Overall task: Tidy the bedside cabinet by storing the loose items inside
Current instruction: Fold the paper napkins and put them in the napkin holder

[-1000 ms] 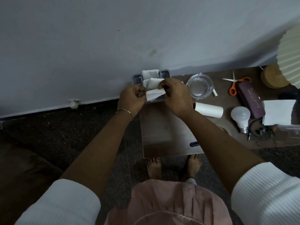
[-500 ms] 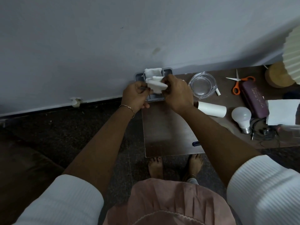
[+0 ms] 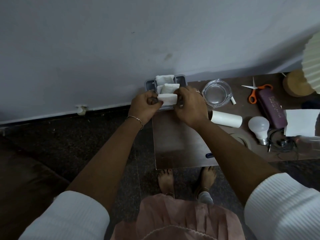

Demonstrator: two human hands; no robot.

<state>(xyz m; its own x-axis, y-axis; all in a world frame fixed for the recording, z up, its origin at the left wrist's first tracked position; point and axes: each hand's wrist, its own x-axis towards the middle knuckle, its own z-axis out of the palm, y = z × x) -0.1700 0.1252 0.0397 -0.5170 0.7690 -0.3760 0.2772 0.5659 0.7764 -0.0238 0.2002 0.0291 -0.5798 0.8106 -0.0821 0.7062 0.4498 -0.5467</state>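
The left hand (image 3: 144, 108) and right hand (image 3: 190, 105) each pinch an end of 1 folded tissue (image 3: 168, 99) just above the grey tray (image 3: 181, 80) at the cabinet top's (image 3: 181, 144) back corner, where 2 more sit. Early days, I judge: ashtray (image 3: 217, 92), scissors (image 3: 254, 91), bulb (image 3: 258, 127) and cardboard roll (image 3: 226, 118) lie loose, none stored inside

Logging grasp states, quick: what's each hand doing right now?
Left hand: pinching the folded white tissue.
Right hand: gripping the same tissue's other end.
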